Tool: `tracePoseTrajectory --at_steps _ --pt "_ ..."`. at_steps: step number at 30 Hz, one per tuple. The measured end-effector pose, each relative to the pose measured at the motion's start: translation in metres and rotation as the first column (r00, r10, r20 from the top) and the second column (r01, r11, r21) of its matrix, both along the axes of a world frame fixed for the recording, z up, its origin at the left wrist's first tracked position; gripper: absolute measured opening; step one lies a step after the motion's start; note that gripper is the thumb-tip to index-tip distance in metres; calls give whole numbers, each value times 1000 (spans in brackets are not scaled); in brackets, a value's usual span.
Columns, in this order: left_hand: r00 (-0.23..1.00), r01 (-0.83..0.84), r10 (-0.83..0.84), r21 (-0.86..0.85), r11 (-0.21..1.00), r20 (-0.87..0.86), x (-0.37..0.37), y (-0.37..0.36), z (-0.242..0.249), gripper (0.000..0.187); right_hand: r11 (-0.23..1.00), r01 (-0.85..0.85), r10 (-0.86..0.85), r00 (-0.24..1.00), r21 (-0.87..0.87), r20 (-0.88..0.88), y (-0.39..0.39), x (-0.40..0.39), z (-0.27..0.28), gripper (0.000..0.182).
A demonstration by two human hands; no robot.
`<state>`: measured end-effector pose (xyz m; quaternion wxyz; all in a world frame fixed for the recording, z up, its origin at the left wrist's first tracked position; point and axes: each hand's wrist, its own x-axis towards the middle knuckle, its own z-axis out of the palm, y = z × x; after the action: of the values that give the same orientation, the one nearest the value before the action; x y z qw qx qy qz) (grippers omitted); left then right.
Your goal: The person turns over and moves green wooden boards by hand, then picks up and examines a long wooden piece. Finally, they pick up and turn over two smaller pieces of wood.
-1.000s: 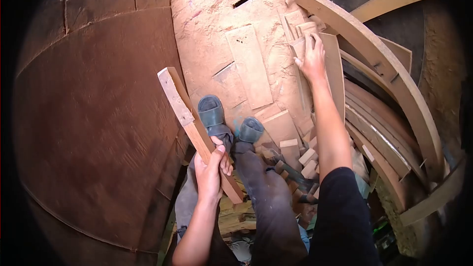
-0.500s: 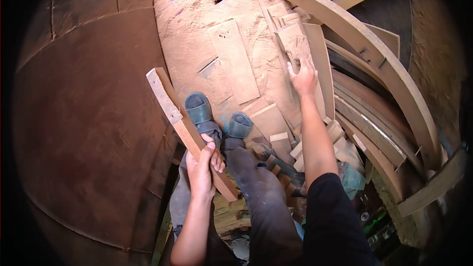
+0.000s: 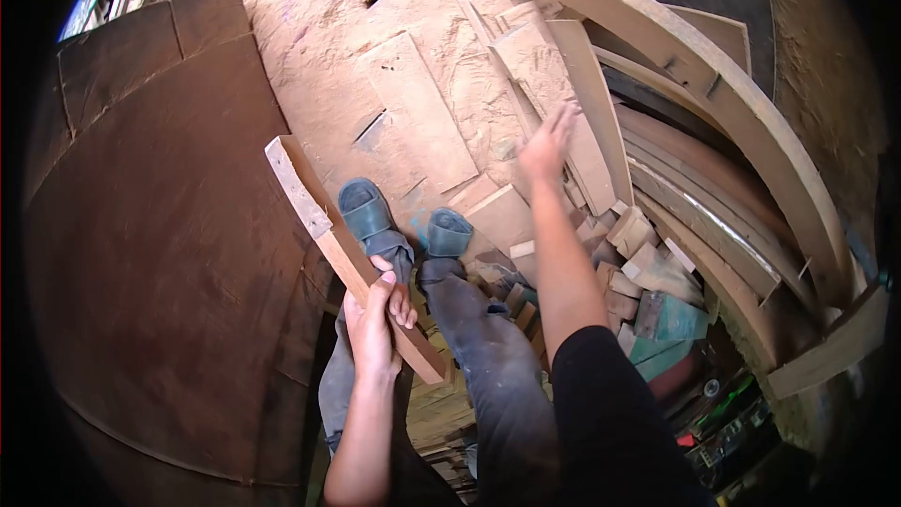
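Observation:
My left hand (image 3: 375, 314) is wrapped around a long, slightly bent piece of wood (image 3: 343, 253), gripping it near its lower end. The upper part of this wood has a pale, worn face with small dark spots; it slants up and left in front of my legs. My right hand (image 3: 549, 148) reaches forward, fingers stretched out and slightly blurred, with nothing seen in it. Beneath and beyond that hand lie sawdust-covered boards (image 3: 535, 61). Its fingertips overlap their edge in this view.
A large brown panel (image 3: 160, 253) fills the left side. Long curved wooden pieces (image 3: 713, 84) lean at the right, above a heap of wood offcuts (image 3: 633, 235). Sawdust covers the floor (image 3: 319, 66), where a flat board (image 3: 422, 117) lies beyond my sandals (image 3: 450, 233).
My right hand has come off the dusty boards, moving left and slightly back toward me. My left hand keeps its hold on the wood. The view has shifted a little.

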<state>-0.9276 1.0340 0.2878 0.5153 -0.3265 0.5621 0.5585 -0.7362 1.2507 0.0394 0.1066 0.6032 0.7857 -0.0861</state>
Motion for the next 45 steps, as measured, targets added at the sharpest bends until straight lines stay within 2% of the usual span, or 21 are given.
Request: tracePoseTrajectory --at_steps 1,4,5,8,11,14,17,21,24,27,30,33,36,37,40,41,44,45 --pt "1000 10 -10 6 1000 4 0 1 0 15 999 -22 23 999 23 -49 -12 -6 2 97" --pt "1000 21 -21 10 1000 0 3 6 -2 15 930 -364 357 927 -50 -112 -21 -9 21 93" --pt "999 32 -32 11 999 5 4 7 -3 15 942 -334 328 934 -18 -141 -16 -10 23 89" --pt "998 59 -59 0 998 7 5 8 -5 16 987 90 -65 982 134 -178 14 -2 9 89" --pt "998 67 -66 -18 998 17 6 9 -6 15 988 152 -152 986 6 -63 47 13 -5 90" --pt "997 68 -68 -17 998 30 5 10 -6 16 984 140 -120 978 -109 172 55 -4 32 86" --pt "995 96 -95 -7 995 20 7 10 -8 15 997 -10 26 981 -80 194 44 -3 19 77" --pt "993 114 -114 -15 993 28 6 12 -7 16 987 159 -157 980 -5 122 15 -12 5 67" --pt "990 140 -139 -3 990 30 6 10 -6 16 983 91 -101 993 156 57 4 -8 -2 67" --pt "990 137 -137 4 991 31 3 7 -6 16 993 109 -107 993 -44 55 11 -2 -1 74" --pt "994 102 -103 16 995 38 -1 0 -9 16 984 89 -63 984 -152 168 28 -4 10 76" --pt "996 75 -76 16 997 37 -4 -2 -8 16 977 94 -54 977 -194 204 34 -9 14 80" --pt "996 78 -79 25 997 40 -6 -5 -8 15 981 122 -76 958 -150 278 27 -22 19 87" --pt "996 67 -69 31 997 48 -7 -6 -8 15 980 118 -64 947 -158 314 22 -23 14 97" --pt "997 61 -62 13 998 46 -13 -8 -4 13 996 62 -41 944 -56 327 5 -23 5 102" --pt "997 62 -63 14 998 47 -14 -11 -5 13 998 59 -45 936 -30 349 2 -23 -1 109" --pt "998 54 -54 -14 998 40 -15 -15 -6 13 998 40 -60 917 58 395 -4 -24 -13 108" --pt "998 53 -52 -25 998 46 -18 -16 -5 13 990 -24 -36 913 141 406 -7 -16 -24 106"
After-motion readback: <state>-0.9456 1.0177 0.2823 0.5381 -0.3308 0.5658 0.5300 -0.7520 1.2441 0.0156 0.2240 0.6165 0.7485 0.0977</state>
